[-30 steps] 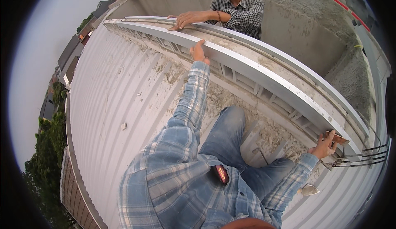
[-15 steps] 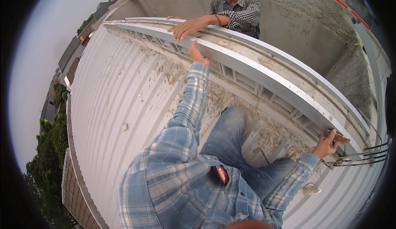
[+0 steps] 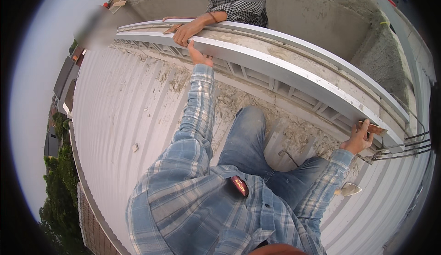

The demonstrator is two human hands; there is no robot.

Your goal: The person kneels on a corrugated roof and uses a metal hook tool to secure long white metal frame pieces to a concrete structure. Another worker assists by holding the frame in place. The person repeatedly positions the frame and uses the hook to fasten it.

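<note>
One left hand (image 3: 200,56), fingers part-hidden and grip unclear, touched the long grey bar (image 3: 285,76) across the upper frame, the right hand (image 3: 358,138) clasping a brown block (image 3: 376,129) at far right, ribbed roofing (image 3: 119,112) below, a co-worker (image 3: 245,9) cropped above.

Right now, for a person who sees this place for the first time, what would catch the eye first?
Probably the long silvery bar running across the picture, with the left hand against its middle-left part and the right hand holding a brown piece at its right end. Next, a co-worker's hand reaching over it from beyond, and the trowel at lower right.
</note>
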